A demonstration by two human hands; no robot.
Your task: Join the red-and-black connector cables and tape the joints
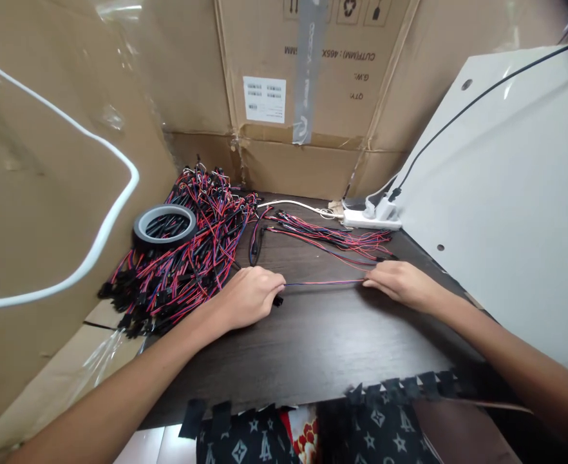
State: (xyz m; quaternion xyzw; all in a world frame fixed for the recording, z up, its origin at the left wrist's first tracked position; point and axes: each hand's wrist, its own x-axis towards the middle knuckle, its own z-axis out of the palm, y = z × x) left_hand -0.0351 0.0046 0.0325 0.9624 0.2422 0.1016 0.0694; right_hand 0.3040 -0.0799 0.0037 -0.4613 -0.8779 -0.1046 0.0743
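A thin red and blue wire lead (323, 282) is stretched level just above the dark table (313, 335). My left hand (252, 296) is closed round its left end, and a small black connector (277, 301) pokes out below the fingers. At the other end my right hand (400, 280) pinches the lead between thumb and fingers. Behind it lies a loose bundle of similar red, blue and black leads (332, 235). To the left of my left hand rises a large tangled heap of wire leads with black connectors (207, 238).
A roll of black tape (164, 225) rests on the heap. At the back right stands a white power strip (371, 219) with plugs and cords. Cardboard (274, 161) walls the back and left, a white panel (516, 193) the right. Black tape pieces (409, 386) line the front edge.
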